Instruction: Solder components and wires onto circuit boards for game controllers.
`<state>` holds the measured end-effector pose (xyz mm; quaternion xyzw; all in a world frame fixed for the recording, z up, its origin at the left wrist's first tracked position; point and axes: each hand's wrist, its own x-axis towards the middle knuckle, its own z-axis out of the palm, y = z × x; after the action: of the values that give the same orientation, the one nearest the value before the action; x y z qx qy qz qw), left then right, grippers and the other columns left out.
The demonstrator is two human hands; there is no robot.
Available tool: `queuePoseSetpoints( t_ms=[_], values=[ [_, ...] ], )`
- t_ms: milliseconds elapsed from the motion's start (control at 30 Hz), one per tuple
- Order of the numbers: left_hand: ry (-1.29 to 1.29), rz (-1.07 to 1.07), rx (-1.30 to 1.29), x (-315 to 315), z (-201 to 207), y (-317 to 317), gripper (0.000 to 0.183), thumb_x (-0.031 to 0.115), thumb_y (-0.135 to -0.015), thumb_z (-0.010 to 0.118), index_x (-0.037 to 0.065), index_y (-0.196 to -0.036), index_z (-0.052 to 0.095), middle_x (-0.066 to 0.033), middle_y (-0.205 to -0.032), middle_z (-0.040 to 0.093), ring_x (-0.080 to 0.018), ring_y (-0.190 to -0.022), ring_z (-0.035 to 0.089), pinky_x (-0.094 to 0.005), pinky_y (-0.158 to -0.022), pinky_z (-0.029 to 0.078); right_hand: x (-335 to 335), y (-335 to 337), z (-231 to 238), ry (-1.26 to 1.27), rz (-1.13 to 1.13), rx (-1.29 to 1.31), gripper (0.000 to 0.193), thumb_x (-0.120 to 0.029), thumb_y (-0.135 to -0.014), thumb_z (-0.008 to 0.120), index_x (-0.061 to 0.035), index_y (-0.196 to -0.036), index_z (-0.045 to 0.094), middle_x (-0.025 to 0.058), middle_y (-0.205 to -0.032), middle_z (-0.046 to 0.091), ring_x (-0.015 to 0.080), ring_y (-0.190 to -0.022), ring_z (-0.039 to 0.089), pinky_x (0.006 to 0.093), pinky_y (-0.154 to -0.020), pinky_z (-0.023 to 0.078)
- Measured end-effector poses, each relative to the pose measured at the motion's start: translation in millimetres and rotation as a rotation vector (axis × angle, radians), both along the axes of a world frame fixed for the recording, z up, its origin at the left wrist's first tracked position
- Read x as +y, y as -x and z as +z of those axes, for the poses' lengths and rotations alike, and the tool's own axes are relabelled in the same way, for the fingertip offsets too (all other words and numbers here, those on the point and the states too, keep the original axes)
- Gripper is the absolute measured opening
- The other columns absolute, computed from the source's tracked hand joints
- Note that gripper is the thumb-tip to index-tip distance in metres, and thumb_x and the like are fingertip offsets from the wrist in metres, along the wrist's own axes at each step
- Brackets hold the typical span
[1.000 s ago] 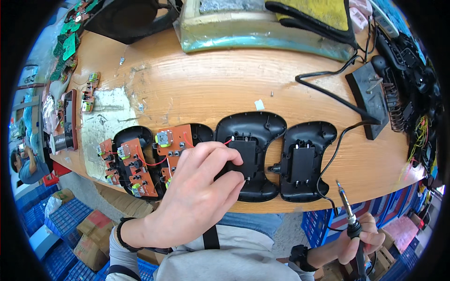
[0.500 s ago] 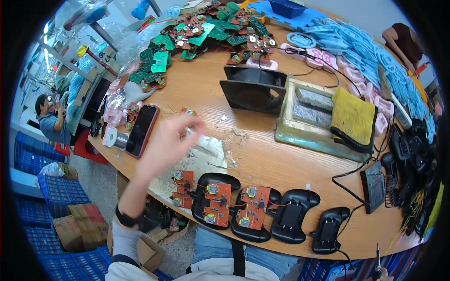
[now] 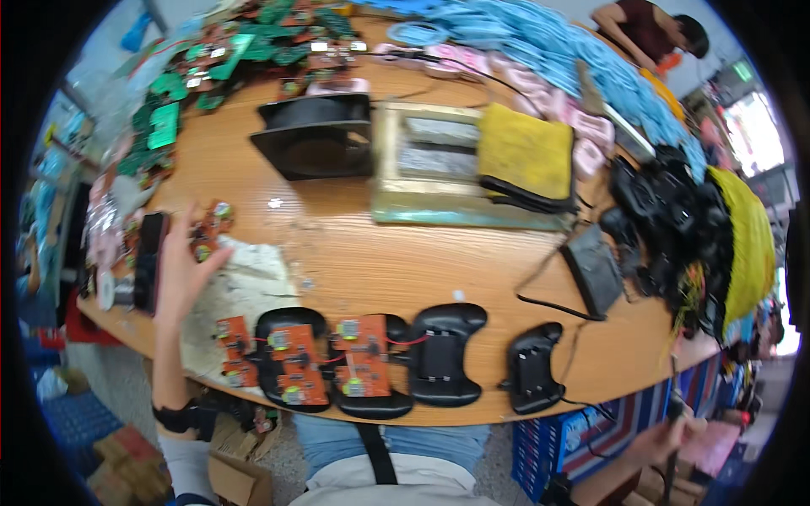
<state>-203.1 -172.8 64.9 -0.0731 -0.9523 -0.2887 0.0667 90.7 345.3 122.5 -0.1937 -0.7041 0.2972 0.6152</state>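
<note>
My left hand [image 3: 183,268] is at the left of the table, fingers apart, between a phone [image 3: 150,261] and a small orange circuit board [image 3: 218,218] close to its fingertips. I cannot tell whether it touches the board. Low at the right, beyond the table edge, my right hand [image 3: 675,434] grips a soldering iron [image 3: 676,403], partly blurred. Along the near edge lie black game controller shells [image 3: 447,354]. Orange circuit boards [image 3: 361,354] rest on two of them, with red wires between, and another orange board [image 3: 235,350] lies on a pale sheet [image 3: 253,274].
A black fan [image 3: 316,135] stands beside a framed tray [image 3: 388,181] with a yellow cloth [image 3: 525,160] over it. Green boards [image 3: 164,125], blue cables [image 3: 523,51] and black shells [image 3: 658,219] are piled around. A solder spool [image 3: 114,291] sits by the phone. Someone [image 3: 629,34] works opposite.
The view has swung to the right. My left hand has gone from above the pale sheet to beside the phone, fingers spreading. More of my right hand and forearm shows.
</note>
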Motion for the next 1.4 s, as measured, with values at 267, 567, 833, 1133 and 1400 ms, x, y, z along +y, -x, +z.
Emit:
queuePoseSetpoints(
  t_ms=[267,567,833,1133,1400],
  values=[
    [-0.288,0.037,0.050,3,19,-4,0.058,0.002,-0.076,0.064,0.002,-0.128,0.039,-0.0115,-0.119,0.048,-0.0164,-0.106,0.049,-0.0266,-0.089,0.039,-60,30,-44,0.359,0.537,-0.097,0.019,-0.008,-0.075,0.056,-0.0108,-0.081,0.039,0.0023,-0.061,0.040,0.0123,-0.061,0.035,0.0279,-0.059,0.030],
    [-0.781,-0.027,-0.164,39,53,-75,0.033,0.004,-0.083,0.047,-0.005,-0.114,0.053,-0.0133,-0.124,0.049,-0.0151,-0.108,0.048,-0.0236,-0.084,0.039,-104,54,-77,0.468,0.861,-0.279,0.021,-0.016,-0.079,0.058,-0.0083,-0.086,0.039,0.0031,-0.062,0.046,0.0119,-0.060,0.045,0.0456,-0.091,0.037],
    [-0.788,-0.227,-0.483,93,48,-111,0.058,-0.010,-0.069,0.059,0.001,-0.122,0.037,-0.0115,-0.116,0.043,-0.0173,-0.107,0.046,-0.0284,-0.091,0.037,-141,73,-78,0.610,1.049,-0.314,0.021,-0.001,-0.077,0.058,-0.0042,-0.090,0.042,0.0076,-0.076,0.051,0.0139,-0.072,0.050,0.0539,-0.097,0.033],
    [-0.734,-0.313,-0.707,132,49,-111,0.061,0.001,-0.074,0.068,0.006,-0.124,0.034,-0.0082,-0.096,0.059,-0.0112,-0.091,0.057,-0.0222,-0.075,0.046,-131,68,-70,0.493,0.915,-0.151,0.029,-0.025,-0.080,0.060,-0.0103,-0.088,0.037,0.0020,-0.060,0.044,0.0109,-0.056,0.044,0.0451,-0.089,0.039],
    [-0.693,-0.517,-0.878,181,36,-95,0.034,0.006,-0.081,0.062,0.000,-0.111,0.048,-0.0100,-0.093,0.062,-0.0073,-0.080,0.059,-0.0190,-0.062,0.048,-112,61,-84,0.488,0.926,-0.228,0.021,-0.015,-0.077,0.057,-0.0096,-0.087,0.039,0.0028,-0.059,0.045,0.0106,-0.054,0.043,0.0476,-0.090,0.037]
  ],
)
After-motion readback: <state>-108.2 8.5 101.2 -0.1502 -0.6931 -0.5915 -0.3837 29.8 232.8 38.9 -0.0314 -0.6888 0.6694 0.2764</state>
